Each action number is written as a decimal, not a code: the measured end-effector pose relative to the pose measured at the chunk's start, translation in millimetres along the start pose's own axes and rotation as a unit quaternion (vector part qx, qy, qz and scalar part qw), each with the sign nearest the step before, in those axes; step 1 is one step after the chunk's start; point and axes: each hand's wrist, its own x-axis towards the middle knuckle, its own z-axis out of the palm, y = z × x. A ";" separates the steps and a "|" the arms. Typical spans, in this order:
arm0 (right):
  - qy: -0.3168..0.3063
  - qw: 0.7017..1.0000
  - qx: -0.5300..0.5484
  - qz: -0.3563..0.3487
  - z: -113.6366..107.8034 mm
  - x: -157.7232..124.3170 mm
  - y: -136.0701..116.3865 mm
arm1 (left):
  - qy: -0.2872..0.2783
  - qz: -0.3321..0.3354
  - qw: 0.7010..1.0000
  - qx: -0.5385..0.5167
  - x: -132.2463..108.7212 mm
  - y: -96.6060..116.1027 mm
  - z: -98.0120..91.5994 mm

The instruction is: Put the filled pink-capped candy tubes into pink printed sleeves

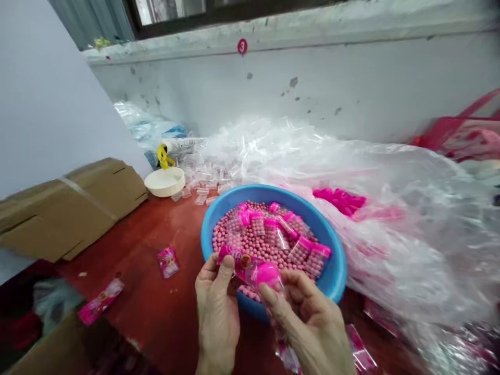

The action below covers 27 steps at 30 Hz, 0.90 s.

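My left hand pinches the left end of a pink printed sticker strip, thumb on top. My right hand grips a small clear tube with a pink cap, which the strip lies against. Both hands hover over the near rim of a blue basin on the red table. The basin holds a heap of small pink beads with several filled pink-capped tubes lying on top.
A large clear plastic sheet with pink caps beneath it fills the right. Empty clear tubes and a white dish lie behind the basin. A flattened cardboard box sits left. Pink sticker packets dot the table.
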 end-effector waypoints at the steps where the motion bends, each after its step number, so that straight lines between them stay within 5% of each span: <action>1: 0.008 1.000 -0.015 -0.020 -2.4 1.0 2.3 | 0.003 0.000 1.000 -0.001 -0.5 -1.2 -0.9; 6: 0.067 0.981 -0.114 -0.144 -18.2 5.8 15.8 | 0.004 -0.008 1.000 -0.002 -6.7 -6.7 -1.2; 10: 0.134 0.958 -0.167 -0.189 -29.9 4.3 23.6 | -0.080 -0.024 0.996 0.008 -15.6 -10.1 5.5; 16: 0.161 0.967 -0.125 -0.151 -27.6 -6.2 21.3 | -0.093 -0.051 0.992 0.069 -20.8 -16.5 10.1; 22: 0.103 0.994 0.022 -0.037 -26.3 -8.8 19.6 | -0.126 -0.055 0.989 0.062 -22.7 -20.0 7.4; 27: 0.179 0.975 -0.067 -0.117 -32.9 -12.4 35.0 | -0.153 -0.095 0.982 0.058 -30.1 -23.1 7.8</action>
